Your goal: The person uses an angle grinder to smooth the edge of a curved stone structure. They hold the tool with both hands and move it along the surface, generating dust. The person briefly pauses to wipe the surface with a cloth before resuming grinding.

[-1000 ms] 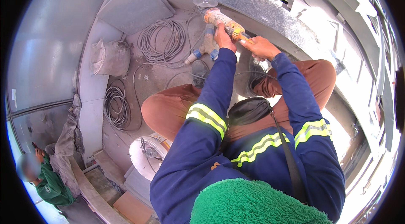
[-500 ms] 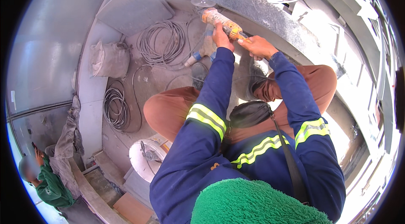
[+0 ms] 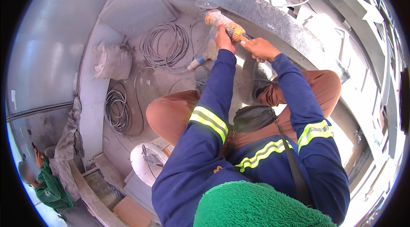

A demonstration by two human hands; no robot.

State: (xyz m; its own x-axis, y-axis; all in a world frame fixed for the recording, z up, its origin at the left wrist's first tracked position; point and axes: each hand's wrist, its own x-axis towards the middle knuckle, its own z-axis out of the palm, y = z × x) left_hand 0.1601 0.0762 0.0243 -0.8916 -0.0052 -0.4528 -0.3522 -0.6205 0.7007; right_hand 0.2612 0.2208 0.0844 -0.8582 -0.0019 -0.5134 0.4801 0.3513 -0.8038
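- Left hand (image 3: pixel 224 39) is clamped around the front body of the grinder (image 3: pixel 226 23), with the fingers folded over its side.
- Right hand (image 3: pixel 262 49) is closed on the narrow rear part of the same tool; so both hands hold it, near to each other.
- The grinder is in front of the person, at the upper middle of the view, tilted so that its head points up and to the left. It is orange and whitish, as if covered by dust.
- At its head is a round disc (image 3: pixel 206 4), beside the near edge of the long grey slab (image 3: pixel 256 5). Whether the disc touches this edge, I cannot tell.
- Below the tool, on the floor (image 3: pixel 149 86), is a connector (image 3: pixel 198 61) with a blue end, partly hidden by the left arm.
- To the left lies a loop of grey cable (image 3: pixel 164 45), and nearer to the person a second, smaller coil (image 3: pixel 117 111).
- A pale sack (image 3: pixel 112 60) stands close to the wall, and a grey board (image 3: pixel 136 7) leans behind it.
- A black pouch (image 3: pixel 254 119) rests over the lap, and a white bucket (image 3: pixel 139 163) stands beside the left elbow.
- At the far left, another person in green (image 3: pixel 55 190) holds up a dark thin object (image 3: pixel 34 145).
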